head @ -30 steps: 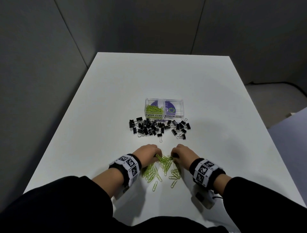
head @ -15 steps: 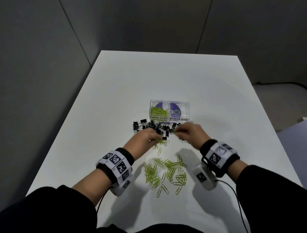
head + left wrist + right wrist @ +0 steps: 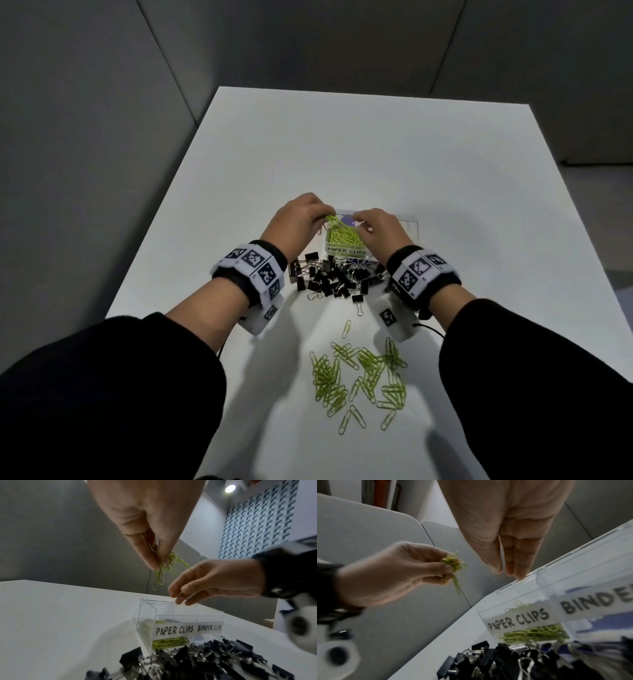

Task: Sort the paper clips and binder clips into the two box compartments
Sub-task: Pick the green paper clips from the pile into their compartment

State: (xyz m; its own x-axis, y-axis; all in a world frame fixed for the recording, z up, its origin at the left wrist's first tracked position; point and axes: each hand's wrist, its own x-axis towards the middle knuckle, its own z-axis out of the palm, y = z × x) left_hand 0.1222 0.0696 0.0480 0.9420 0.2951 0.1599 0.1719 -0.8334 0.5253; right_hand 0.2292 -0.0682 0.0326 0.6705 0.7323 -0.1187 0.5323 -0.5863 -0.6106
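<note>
Hovering over the box (image 3: 178,616) rim, left hand (image 3: 301,219) pinching paper clips (image 3: 164,566); right hand (image 3: 380,229) fingers straight, holding nothing.

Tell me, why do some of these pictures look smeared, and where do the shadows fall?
Head view: fairly sharp; both arms cast soft shadows onto the white table around the loose green paper clips. Left wrist view: the black binder clips up close are blurred, while the clear plastic box's label reads clearly. Right wrist view: the left hand's green bundle is smeared, and the box looks tilted by the wide lens.
</note>
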